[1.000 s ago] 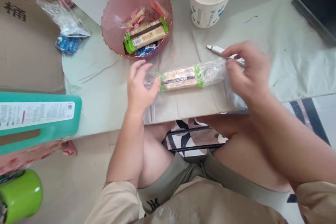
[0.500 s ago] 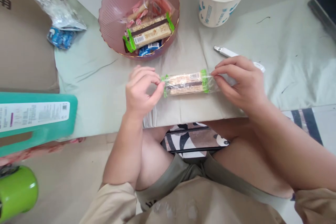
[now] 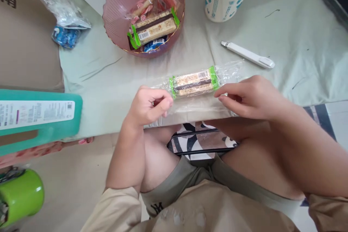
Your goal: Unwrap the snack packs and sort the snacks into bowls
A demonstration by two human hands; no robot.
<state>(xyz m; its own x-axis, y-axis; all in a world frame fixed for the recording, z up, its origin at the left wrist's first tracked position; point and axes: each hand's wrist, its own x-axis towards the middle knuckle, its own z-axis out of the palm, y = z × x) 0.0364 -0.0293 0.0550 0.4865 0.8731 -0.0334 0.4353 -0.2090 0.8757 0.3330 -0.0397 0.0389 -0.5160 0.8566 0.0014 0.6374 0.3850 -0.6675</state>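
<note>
A wafer bar (image 3: 193,82) in a clear wrapper with bright green ends lies on a crinkled sheet of clear plastic film (image 3: 231,72) near the table's front edge. My left hand (image 3: 150,105) is closed at the bar's left end, thumb against curled fingers, pinching the film's near left part. Close to the right green end, my right hand (image 3: 248,96) has thumb and forefinger together at the film. What lies between those fingertips is hard to make out, but the film runs up to them. Behind the right hand lies a white utility knife (image 3: 248,55).
A pink ribbed bowl (image 3: 116,18) with several wrapped snacks stands behind the bar. Right of it is a white paper cup (image 3: 221,5). At left are a teal container (image 3: 61,127), a cardboard box (image 3: 29,50) and a blue packet (image 3: 66,37). A dark object (image 3: 337,0) sits far right.
Both hands have moved from the bar's two ends down toward the near edge of the film. The film now spreads out around the bar, and the knife is fully uncovered.
</note>
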